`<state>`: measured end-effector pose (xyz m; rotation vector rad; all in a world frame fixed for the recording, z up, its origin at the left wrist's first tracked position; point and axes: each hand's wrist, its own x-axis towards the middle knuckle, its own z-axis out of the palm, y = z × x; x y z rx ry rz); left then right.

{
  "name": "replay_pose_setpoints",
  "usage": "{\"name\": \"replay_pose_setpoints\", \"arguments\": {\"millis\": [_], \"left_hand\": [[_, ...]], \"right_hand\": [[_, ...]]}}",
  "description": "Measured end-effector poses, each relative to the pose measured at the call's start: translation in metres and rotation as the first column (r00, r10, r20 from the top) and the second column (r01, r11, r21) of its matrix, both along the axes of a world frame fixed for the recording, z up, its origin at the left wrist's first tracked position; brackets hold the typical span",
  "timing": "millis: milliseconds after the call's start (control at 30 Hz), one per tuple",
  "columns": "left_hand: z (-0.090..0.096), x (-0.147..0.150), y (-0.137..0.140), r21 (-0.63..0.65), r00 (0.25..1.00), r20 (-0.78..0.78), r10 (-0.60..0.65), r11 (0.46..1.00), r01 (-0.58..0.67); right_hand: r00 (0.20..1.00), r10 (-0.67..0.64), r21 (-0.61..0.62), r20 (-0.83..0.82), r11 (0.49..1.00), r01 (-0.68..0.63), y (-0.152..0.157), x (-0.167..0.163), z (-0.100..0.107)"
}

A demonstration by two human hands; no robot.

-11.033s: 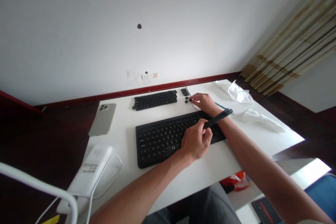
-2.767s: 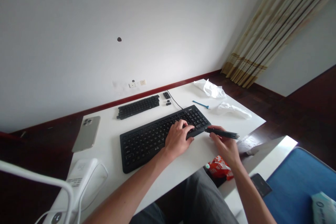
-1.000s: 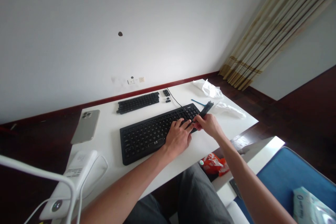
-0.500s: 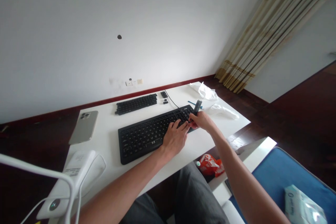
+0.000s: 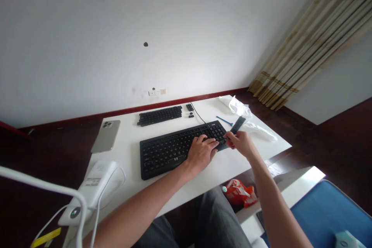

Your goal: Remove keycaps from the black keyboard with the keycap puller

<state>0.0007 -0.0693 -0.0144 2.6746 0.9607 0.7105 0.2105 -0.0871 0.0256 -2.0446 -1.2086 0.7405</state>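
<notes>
A black keyboard (image 5: 167,149) lies on the white table, its keycaps off over most of the surface as far as I can see. My left hand (image 5: 202,151) rests flat on its right half, fingers stretched over the keys area. Near the keyboard's right end, my right hand (image 5: 240,141) is closed around a dark flat tool (image 5: 238,123) that sticks up and tilts right. The tool's lower end is hidden by the fingers. Behind the keyboard sit a block of loose black keycaps (image 5: 160,116) and a smaller group of keycaps (image 5: 190,107).
A thin blue tool (image 5: 224,120) and crumpled white tissues (image 5: 260,130) lie on the table's right side. At left are a phone (image 5: 107,137) and a white power strip (image 5: 97,178) with cables. An orange-red bag (image 5: 240,193) is below the front edge.
My right hand has drawn away from my left, toward the keyboard's right edge, and the dark tool leans further right. My left hand stays on the keyboard. The camera view has shifted slightly.
</notes>
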Motion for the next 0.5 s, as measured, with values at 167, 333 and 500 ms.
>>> {"name": "replay_pose_setpoints", "arguments": {"millis": [167, 333, 500], "left_hand": [[0.003, 0.006, 0.009, -0.117, 0.992, 0.127, 0.006, 0.993, 0.009], [0.003, 0.008, 0.011, -0.089, 0.997, 0.070, -0.027, 0.995, 0.033], [0.016, 0.005, -0.001, -0.024, 0.999, -0.032, 0.016, 1.000, -0.016]], "right_hand": [[0.983, 0.016, 0.261, -0.181, 0.965, 0.033, -0.011, 0.014, -0.007], [0.974, 0.115, 0.376, -0.194, 0.926, -0.035, 0.031, 0.009, 0.003], [0.957, 0.258, 0.445, -0.135, 0.879, -0.174, 0.105, 0.003, 0.014]]}}
